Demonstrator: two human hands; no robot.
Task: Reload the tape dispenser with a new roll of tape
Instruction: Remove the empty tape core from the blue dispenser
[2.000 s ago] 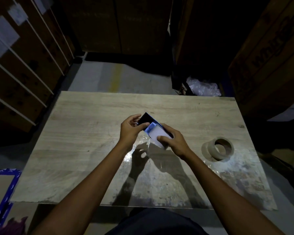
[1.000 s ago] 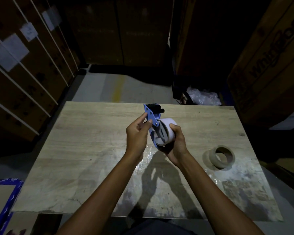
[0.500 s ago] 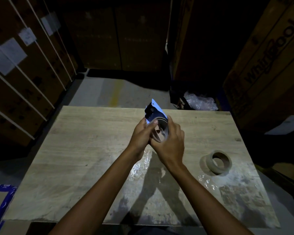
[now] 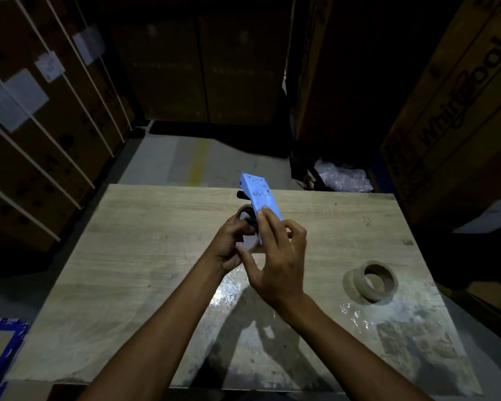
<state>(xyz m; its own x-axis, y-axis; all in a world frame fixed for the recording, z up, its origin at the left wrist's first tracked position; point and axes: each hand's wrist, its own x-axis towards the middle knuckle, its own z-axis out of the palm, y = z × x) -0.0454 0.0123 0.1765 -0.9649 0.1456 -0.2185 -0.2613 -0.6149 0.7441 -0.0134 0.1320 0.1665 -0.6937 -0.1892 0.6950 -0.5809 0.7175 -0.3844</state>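
Blue tape dispenser (image 4: 260, 199) held above the table (image 4: 145, 227), plate tilted up. Head view: left hand (image 4: 232, 246) closed around the new roll (image 4: 248, 224) on its hub; right hand (image 4: 275, 256) half open, fingertips pressing the plate. Risk — roll seated crooked, slipping off if pressure is uneven. Half a second ago the plate's dark inner side faced up — now turned. Empty core (image 4: 372, 282) lies well right.

Just the one head cam here, wide-angle, looking forward and down over the near edge of the table (image 4: 133, 244). It's close enough that both forearms fill the bottom of the shot, and the far edge plus stacked cartons (image 4: 457, 117) show up top.
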